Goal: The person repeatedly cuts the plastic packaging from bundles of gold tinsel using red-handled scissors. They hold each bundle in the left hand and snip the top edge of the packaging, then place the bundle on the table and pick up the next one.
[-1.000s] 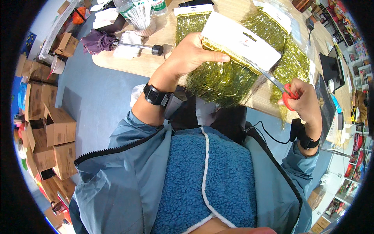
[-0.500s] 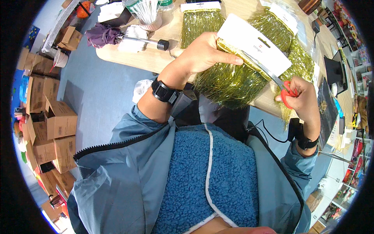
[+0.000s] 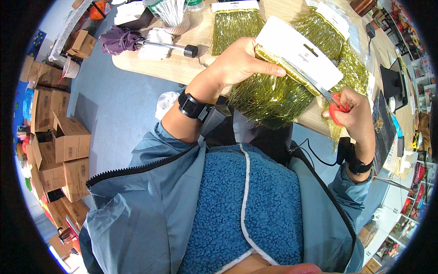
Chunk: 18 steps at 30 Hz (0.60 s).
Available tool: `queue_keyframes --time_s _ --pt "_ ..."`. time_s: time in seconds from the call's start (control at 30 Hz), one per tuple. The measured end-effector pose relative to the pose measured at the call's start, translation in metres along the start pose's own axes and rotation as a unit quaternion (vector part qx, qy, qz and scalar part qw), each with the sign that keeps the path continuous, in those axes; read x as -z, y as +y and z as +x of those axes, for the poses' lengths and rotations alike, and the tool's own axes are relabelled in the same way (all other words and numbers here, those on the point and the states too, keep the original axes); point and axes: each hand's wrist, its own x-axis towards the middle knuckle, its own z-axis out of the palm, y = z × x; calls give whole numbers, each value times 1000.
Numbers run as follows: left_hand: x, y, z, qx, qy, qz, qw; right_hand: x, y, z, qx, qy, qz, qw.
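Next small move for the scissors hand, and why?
Probably close the red-handled scissors and advance along the cut: the right hand has the blades just under the white header card, while the left hand grips the gold tinsel pack steady.

A pale wooden table (image 3: pixel 182 68) is carrying packets of green-gold tinsel (image 3: pixel 235 27), a folded purple umbrella (image 3: pixel 121 40) and a cup of white sticks (image 3: pixel 172 13).

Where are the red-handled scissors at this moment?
The red-handled scissors are in the right hand, on the right of the head view, blades against the white header card of the gold tinsel.
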Motion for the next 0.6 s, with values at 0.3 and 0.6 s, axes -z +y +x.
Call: queue_keyframes --time_s 0.3,0.6 --pt "3 -15 1 -10 83 -68 994 -15 37 2 -58 149 217 963" --pt "3 -24 2 -17 151 -153 976 -70 96 30 -230 196 -125 945"
